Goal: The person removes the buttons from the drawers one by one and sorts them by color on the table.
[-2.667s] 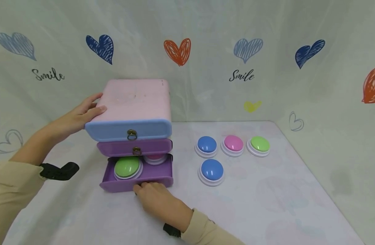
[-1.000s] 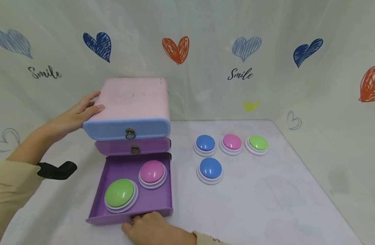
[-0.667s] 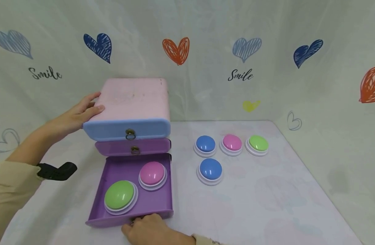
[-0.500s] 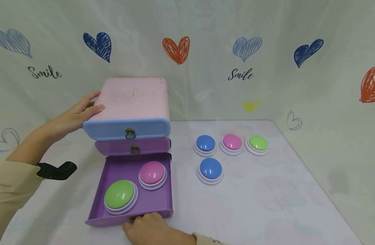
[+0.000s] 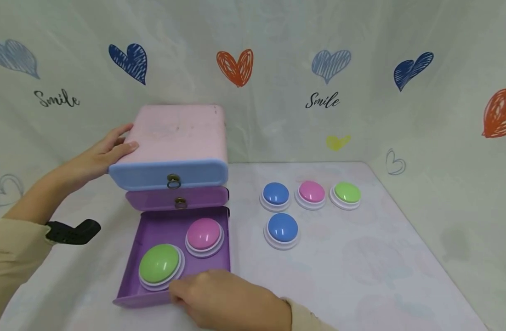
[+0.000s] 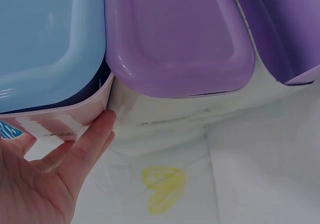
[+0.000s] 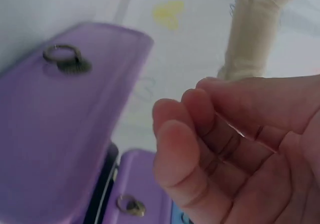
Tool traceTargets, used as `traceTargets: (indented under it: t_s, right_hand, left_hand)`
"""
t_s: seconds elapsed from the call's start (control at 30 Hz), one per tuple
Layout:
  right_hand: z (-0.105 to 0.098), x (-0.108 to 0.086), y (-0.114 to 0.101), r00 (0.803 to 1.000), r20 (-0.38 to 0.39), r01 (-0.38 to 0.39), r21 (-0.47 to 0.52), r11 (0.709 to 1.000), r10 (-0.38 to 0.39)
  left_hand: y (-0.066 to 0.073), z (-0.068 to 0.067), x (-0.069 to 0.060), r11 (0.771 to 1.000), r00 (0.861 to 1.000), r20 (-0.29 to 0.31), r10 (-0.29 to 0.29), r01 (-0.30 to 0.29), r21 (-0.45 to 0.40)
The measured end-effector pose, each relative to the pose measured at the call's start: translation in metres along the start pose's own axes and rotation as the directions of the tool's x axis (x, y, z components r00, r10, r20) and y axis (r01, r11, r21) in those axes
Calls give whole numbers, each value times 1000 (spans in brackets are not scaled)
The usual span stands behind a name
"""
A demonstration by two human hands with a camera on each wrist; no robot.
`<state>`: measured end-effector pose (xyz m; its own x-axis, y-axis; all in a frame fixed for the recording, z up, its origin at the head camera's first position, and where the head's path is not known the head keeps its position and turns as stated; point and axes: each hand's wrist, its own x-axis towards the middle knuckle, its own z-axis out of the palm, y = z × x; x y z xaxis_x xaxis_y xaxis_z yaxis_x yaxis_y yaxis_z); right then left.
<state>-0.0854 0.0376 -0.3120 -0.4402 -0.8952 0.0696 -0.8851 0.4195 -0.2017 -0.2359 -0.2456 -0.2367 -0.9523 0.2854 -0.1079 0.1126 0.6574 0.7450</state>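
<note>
My left hand [image 5: 99, 154] rests on the left side of the pink drawer box [image 5: 178, 131], fingers spread against its casing [image 6: 75, 116]. The blue top drawer [image 5: 167, 174] and purple middle drawer [image 5: 153, 199] are closed. The purple bottom drawer [image 5: 143, 301] stands pulled out, holding a large green button [image 5: 159, 263] and a smaller pink button [image 5: 203, 233]. My right hand [image 5: 232, 301] is at the drawer's front edge, over its right part. In the right wrist view, my right hand [image 7: 235, 159] has loosely bent fingers, apart from the ring handle [image 7: 62, 54], and holds nothing.
Right of the box, a blue button [image 5: 275, 193], a pink button [image 5: 312, 191] and a green button [image 5: 347, 192] lie in a row. Another blue button [image 5: 282, 227] lies in front of them. A cloth with printed hearts [image 5: 235, 68] hangs behind the table.
The bottom drawer has come out toward me, bringing both its buttons into full view. My right hand has let go of the ring handle and moved slightly up and right. My left hand stays on the box.
</note>
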Motion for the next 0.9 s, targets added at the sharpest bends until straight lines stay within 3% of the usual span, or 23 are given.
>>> traceTargets:
  t_s: [0.13,0.37,0.73,0.9]
  right_hand:
    - [-12,-4,14,995,-101,-16,72,997,24]
    - [-14,-6,43,977,-176,-93,177,980,124]
    - [6,1,78,950,-161,-207,321,924,269]
    - [16,6,85,951,-129,-235,289,928,281]
  left_hand:
    - [-1,-1,-1,1000,1000,2,-5,5,-5]
    - [-3,-1,-1,1000,1000,3,-7,7,8]
    - [-2,0,-1,1000,1000,2,-12,12,10]
    - [-2,0,-1,1000,1000,2,-3,3,5]
